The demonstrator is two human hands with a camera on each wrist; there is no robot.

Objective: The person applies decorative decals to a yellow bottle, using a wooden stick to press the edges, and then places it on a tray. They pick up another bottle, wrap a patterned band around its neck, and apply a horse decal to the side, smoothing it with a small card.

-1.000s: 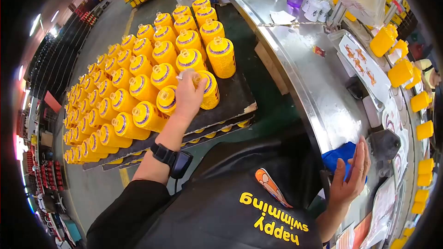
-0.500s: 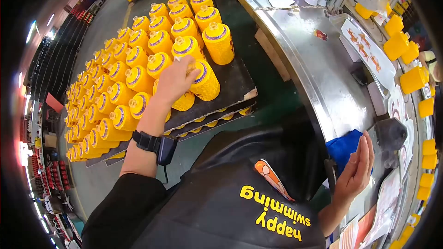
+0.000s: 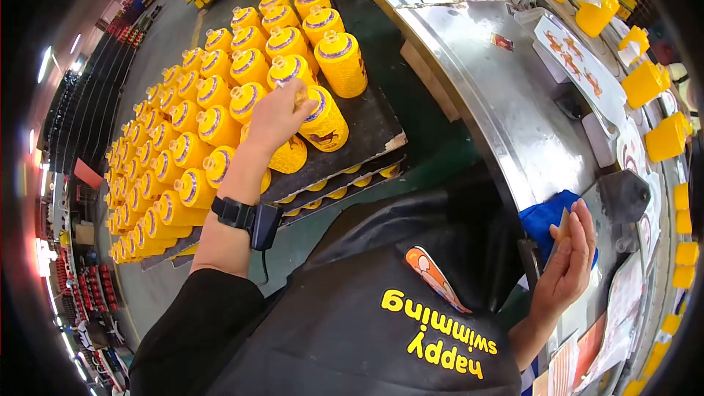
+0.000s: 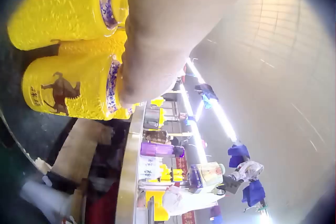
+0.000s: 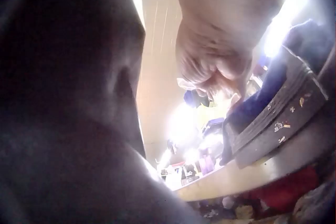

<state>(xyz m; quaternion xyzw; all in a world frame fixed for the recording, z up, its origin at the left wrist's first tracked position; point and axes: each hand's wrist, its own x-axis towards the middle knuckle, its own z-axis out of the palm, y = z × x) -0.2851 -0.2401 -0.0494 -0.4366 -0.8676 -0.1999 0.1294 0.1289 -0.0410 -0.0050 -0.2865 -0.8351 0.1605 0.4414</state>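
Observation:
My left hand point(image 3: 275, 119) grips the neck of a yellow textured bottle point(image 3: 327, 123) at the near right corner of a packed group. A dark horse print point(image 4: 62, 91) on that bottle shows in the left wrist view; the hand hides its neck. Another yellow bottle point(image 3: 289, 155) stands just left of it, partly under the hand. Over the metal bench, my right hand point(image 3: 568, 273) holds a thin, pale flat piece point(image 3: 564, 223) between thumb and fingers, its kind unclear. Behind these fingers lies a blue cloth point(image 3: 546, 214).
Several rows of yellow bottles point(image 3: 220, 125) stand on a dark pallet board point(image 3: 378, 114). Along my right runs the metal bench point(image 3: 477, 84), with a printed sheet of orange figures point(image 3: 568, 59) and a dark block point(image 3: 625, 196). More yellow bottles point(image 3: 667, 136) line the far side.
The gripped bottle has turned, bringing its horse print towards me. My left hand stays on its neck. My right hand has shifted slightly, and the pale piece now shows between its fingers.

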